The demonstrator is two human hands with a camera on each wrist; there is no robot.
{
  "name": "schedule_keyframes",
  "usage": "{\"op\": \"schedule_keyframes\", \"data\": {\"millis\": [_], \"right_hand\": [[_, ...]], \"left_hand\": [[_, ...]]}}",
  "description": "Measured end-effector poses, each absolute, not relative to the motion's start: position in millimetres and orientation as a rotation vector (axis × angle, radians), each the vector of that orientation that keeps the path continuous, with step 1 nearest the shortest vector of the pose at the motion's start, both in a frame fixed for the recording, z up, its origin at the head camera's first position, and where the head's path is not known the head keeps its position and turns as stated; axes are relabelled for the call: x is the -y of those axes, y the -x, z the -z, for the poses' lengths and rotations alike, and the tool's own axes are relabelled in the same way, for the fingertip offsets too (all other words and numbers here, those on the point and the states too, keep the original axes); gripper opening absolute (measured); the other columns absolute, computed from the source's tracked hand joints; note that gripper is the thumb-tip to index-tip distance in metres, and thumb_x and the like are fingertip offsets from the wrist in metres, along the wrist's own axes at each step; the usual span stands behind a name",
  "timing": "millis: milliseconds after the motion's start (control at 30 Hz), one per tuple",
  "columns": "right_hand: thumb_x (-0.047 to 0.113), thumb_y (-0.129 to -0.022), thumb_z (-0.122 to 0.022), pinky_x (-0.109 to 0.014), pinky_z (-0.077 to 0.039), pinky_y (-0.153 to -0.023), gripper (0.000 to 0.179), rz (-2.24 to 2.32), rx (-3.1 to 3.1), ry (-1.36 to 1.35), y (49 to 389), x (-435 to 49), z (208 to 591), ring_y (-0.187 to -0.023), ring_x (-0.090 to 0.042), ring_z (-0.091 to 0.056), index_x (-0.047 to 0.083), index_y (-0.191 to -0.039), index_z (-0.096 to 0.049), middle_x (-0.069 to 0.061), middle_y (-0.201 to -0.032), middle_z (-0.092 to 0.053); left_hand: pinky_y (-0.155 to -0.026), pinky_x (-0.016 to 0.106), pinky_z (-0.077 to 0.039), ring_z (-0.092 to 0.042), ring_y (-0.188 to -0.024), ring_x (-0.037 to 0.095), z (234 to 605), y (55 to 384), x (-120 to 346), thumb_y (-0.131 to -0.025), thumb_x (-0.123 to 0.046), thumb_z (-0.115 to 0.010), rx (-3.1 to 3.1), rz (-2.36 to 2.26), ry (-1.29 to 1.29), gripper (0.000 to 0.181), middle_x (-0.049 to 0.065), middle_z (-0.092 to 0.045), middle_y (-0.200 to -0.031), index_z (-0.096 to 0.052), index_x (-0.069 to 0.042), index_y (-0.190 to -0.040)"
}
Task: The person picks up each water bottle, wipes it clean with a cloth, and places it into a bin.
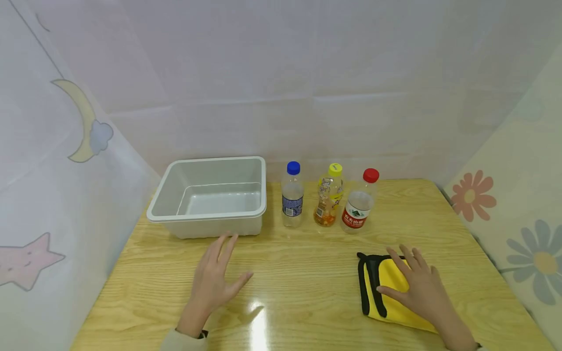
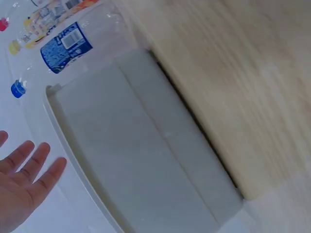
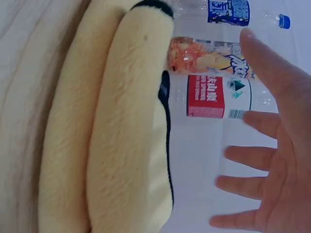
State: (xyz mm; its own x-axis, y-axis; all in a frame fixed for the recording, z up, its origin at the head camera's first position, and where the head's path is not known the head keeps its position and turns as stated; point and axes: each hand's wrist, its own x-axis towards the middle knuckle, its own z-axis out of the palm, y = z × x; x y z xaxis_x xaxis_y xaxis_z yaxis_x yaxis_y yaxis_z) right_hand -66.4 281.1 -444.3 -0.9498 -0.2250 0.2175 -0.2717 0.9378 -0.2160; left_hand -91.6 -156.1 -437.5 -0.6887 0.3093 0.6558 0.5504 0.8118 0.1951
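Note:
My left hand (image 1: 213, 281) hovers with spread fingers just in front of the white plastic basin (image 1: 210, 227), holding nothing. In the left wrist view that hand's fingers (image 2: 41, 187) show beside the basin's rim. Over a folded yellow cloth with black edging (image 1: 397, 312) is my right hand (image 1: 419, 290), its fingers spread and nothing in its grasp. The cloth's thick, fluffy folds (image 3: 129, 116) fill the left half of the right wrist view. Part of the cloth is hidden by the right hand and forearm.
Behind the hands stand three plastic bottles in a row: a blue-capped bottle (image 1: 292, 197), a yellow-capped one (image 1: 329, 197) with some orange contents, and a red-capped one (image 1: 359, 204). They stand right of the basin on a wooden table (image 1: 307, 292). Pale printed curtains surround the table.

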Motion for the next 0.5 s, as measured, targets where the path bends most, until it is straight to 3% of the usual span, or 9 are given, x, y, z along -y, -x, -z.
{"op": "schedule_keyframes", "data": {"millis": [100,167,500], "right_hand": [[0.047,-0.069,-0.074,-0.064,-0.04,-0.079,0.08,-0.424,2.958,-0.381,66,-287,445,-0.108,-0.049,-0.044,-0.001,-0.128,-0.049,-0.029,-0.121,-0.049],[0.046,-0.07,-0.074,-0.061,-0.042,-0.079,0.076,-0.467,3.02,-0.371,65,-292,448,-0.104,-0.049,-0.047,-0.008,-0.12,-0.053,-0.031,-0.118,-0.051],[0.058,-0.06,-0.074,-0.065,-0.032,-0.09,0.104,-0.521,3.212,-0.462,67,-310,477,-0.117,-0.055,-0.029,-0.017,-0.124,-0.041,-0.039,-0.13,-0.033]], "left_hand": [[-0.076,0.047,-0.051,-0.054,-0.1,0.036,432,97,150,-0.09,-0.054,-0.041,2.274,0.58,0.658,0.067,0.021,-0.053,-0.115,-0.05,0.003,-0.123],[-0.074,0.047,-0.051,-0.056,-0.095,0.036,429,102,146,-0.092,-0.048,-0.043,2.21,0.615,0.672,0.059,0.021,-0.056,-0.109,-0.053,0.004,-0.118],[-0.057,0.032,-0.048,-0.053,-0.072,0.023,412,128,121,-0.091,-0.033,-0.053,2.115,0.884,0.711,0.045,0.013,-0.058,-0.094,-0.056,0.006,-0.112]]}}
